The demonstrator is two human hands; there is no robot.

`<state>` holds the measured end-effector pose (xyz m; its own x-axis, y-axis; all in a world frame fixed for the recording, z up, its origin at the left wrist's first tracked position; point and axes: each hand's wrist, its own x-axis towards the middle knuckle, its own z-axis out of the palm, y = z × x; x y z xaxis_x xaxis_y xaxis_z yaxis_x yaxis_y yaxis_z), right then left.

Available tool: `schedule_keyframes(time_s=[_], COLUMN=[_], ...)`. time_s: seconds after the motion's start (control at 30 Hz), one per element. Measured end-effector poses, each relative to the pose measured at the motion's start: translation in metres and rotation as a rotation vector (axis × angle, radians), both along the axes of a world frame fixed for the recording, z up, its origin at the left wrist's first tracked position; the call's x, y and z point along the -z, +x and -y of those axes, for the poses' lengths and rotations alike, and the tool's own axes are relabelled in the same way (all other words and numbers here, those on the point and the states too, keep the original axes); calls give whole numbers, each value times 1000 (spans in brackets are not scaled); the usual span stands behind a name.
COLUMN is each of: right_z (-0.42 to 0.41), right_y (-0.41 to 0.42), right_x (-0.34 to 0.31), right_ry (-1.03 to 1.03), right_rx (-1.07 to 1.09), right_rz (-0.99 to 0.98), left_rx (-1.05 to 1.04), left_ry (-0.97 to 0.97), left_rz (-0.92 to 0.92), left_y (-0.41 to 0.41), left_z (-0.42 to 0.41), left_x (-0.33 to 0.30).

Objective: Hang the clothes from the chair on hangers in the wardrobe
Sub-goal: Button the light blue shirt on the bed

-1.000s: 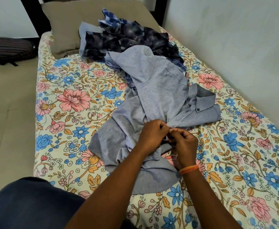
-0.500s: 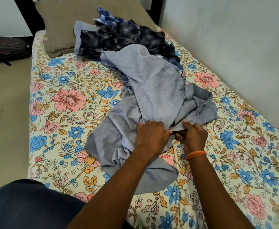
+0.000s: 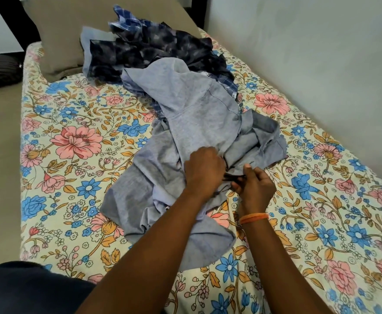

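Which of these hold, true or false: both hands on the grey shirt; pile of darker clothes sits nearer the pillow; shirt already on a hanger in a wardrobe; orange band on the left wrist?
1. Both hands, left hand and right hand, are at the grey shirt. True.
2. The dark clothes pile lies nearer the pillow. True.
3. The shirt hangs in a wardrobe. False: it lies crumpled on the floral bedsheet.
4. The orange band is on the left wrist. False: right wrist.

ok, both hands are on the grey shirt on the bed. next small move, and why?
Probably feed the thin dark piece, perhaps a hanger, further into the grey shirt. The right hand pinches it at the shirt's opening; the left hand grips the bunched cloth beside it. No hanger shoulder shows.
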<state>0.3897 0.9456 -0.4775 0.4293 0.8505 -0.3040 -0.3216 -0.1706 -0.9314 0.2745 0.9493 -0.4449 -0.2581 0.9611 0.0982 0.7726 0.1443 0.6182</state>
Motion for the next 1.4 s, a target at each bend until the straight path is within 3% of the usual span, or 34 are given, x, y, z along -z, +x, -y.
schedule_keyframes(time_s=[0.1, 0.17, 0.23, 0.33, 0.43, 0.6, 0.67, 0.8, 1.1, 1.23, 1.3, 1.4], right_z=[-1, 0, 3, 10, 14, 12, 10, 8, 5, 5, 6, 9], right_y=[-1, -4, -10, -20, -25, -25, -24, -26, -27, -24, -22, -20], right_x=[1, 2, 2, 6, 11, 15, 16, 16, 17, 17, 14, 8], right_ry=[27, 60, 99, 139, 155, 215, 218, 234, 211, 193, 215, 254], right_rx=[17, 13, 0, -20, 0, 21, 28, 41, 39, 25, 30, 28], right_rz=[29, 83, 166, 236, 288, 371, 375, 377, 380, 345, 353, 439], left_rx=[-99, -131, -155, -150, -83, -44, -7, 270, 274, 331, 360, 253], left_ry=[-140, -252, -309, -289, -46, 146, 248, 462, 135, 160, 132, 193], left_rz=[663, 895, 963, 740, 381, -533, -673, -837, -796, -758, -585, -70], left_y=[-17, -31, -40, -40, -34, -28, -23, -15, -9, -6, -10, -18], left_z=[0, 5, 10, 19, 26, 20, 9, -9, -23, -28, -28, -15], left_x=[-10, -13, -12, -2, 9, 14, 11, 4, -14, -20, -16, -11])
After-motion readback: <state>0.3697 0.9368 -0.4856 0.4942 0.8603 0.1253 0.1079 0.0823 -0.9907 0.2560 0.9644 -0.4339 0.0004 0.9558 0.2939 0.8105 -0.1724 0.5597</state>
